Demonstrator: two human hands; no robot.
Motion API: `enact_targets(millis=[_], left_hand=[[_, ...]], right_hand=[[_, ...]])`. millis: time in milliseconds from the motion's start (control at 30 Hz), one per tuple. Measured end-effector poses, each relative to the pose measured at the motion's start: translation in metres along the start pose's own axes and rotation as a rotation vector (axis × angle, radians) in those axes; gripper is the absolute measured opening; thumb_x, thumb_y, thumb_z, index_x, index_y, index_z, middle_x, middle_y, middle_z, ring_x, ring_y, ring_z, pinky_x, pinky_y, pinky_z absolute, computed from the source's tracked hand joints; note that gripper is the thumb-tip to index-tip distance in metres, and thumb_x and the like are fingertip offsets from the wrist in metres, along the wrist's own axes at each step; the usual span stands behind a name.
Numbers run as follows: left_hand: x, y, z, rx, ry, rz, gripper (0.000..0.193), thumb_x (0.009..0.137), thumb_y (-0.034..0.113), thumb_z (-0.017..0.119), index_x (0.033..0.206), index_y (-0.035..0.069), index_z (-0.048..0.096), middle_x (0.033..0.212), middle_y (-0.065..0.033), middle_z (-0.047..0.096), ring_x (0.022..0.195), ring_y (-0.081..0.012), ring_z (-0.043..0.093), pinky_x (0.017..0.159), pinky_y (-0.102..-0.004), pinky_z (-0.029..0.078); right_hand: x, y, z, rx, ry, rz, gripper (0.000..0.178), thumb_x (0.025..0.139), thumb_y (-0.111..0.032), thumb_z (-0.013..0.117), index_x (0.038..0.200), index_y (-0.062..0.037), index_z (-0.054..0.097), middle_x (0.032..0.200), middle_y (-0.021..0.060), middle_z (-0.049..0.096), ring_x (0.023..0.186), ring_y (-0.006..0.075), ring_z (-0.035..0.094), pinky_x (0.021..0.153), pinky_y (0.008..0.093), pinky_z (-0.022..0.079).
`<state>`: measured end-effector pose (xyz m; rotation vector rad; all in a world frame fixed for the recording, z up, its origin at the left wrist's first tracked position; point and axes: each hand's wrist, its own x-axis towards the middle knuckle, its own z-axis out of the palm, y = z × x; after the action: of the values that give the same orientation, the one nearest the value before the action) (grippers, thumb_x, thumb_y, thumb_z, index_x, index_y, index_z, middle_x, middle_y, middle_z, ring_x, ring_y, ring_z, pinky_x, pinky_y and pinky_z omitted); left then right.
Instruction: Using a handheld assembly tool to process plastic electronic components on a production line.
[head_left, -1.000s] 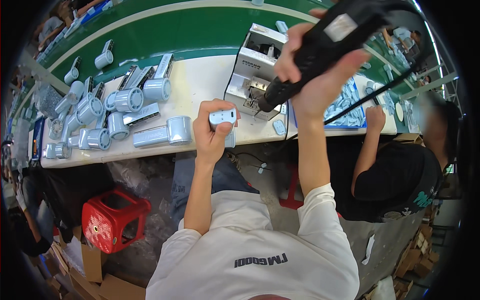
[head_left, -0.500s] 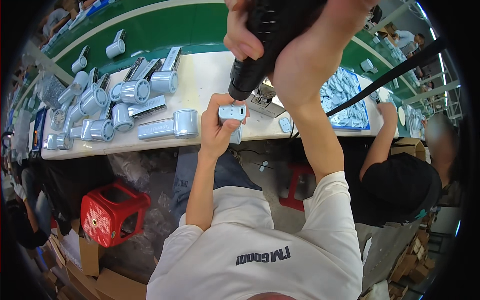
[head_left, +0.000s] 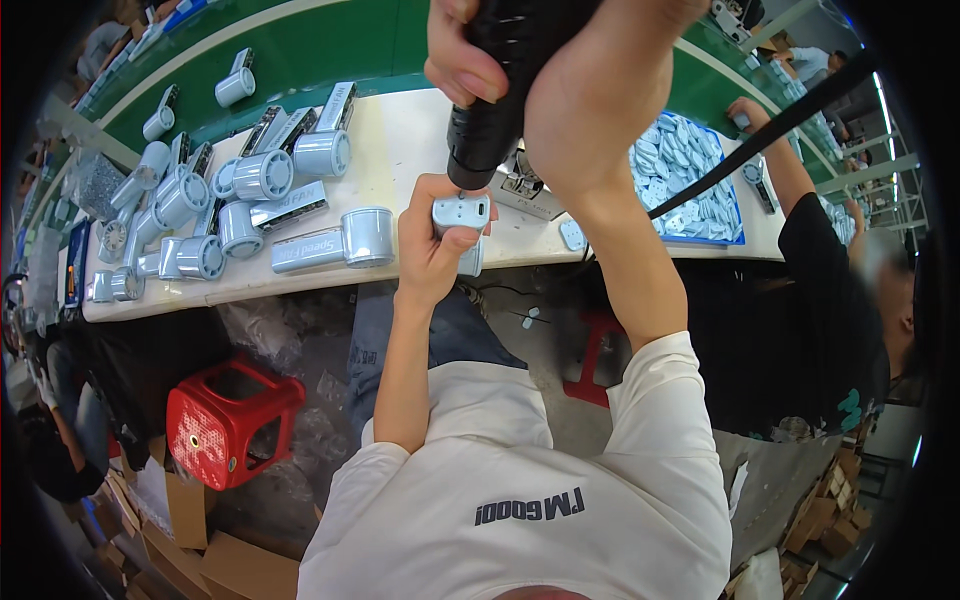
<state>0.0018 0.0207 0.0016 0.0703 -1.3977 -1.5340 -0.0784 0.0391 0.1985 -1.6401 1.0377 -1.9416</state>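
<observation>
My left hand [head_left: 424, 245] is closed round a light blue handheld fan [head_left: 460, 211], its small end face with holes and a dark slot turned upward. Over that face, my right hand [head_left: 590, 125] grips a black electric screwdriver [head_left: 490, 110] pointing down. The driver's nose is right at the end face, and its bit is barely visible. A grey metal box-like device [head_left: 525, 190] stands just beyond, partly hidden by my right hand. A loose light blue cap [head_left: 572, 236] lies beside my right forearm.
Several light blue fans [head_left: 265, 176] crowd the table's left side. At the right, a blue tray [head_left: 742, 215] holds many small blue caps [head_left: 675, 180]. A black cable [head_left: 770, 130] crosses there. A co-worker's arm [head_left: 785, 165] reaches in; a red stool [head_left: 232, 420] stands below left.
The screwdriver has come down closer to the fan's end face, so less of its bit shows. At the right, the co-worker's arm has reached farther across the table.
</observation>
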Motion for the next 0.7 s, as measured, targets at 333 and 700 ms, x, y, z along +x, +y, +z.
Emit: enact_targets(millis=[333,700], left_hand=[[-0.005,0.037,-0.02,0.05,0.292,0.254,0.052,0.088,0.051,0.052,0.109,0.004,0.043,0.08,-0.0121,0.055,0.067,-0.0181,0.057,0.061,-0.0273,0.048],[-0.002,0.007,0.006,0.256,0.057,0.199,0.046,0.091,0.047,0.05,0.106,0.004,0.042,0.081,-0.0151,0.055,0.065,-0.0191,0.054,0.06,-0.0275,0.044]], right_hand=[[0.001,-0.001,-0.031,0.929,0.052,-0.226,0.081,0.082,-0.076,0.026,0.099,0.0002,0.045,0.07,0.0075,0.05,0.038,0.0091,0.041,0.036,0.0214,0.034],[-0.002,0.082,-0.083,0.757,-0.12,-0.572,0.074,0.087,-0.069,0.032,0.108,0.0007,0.042,0.073,0.0088,0.051,0.04,0.011,0.043,0.038,0.0214,0.034]])
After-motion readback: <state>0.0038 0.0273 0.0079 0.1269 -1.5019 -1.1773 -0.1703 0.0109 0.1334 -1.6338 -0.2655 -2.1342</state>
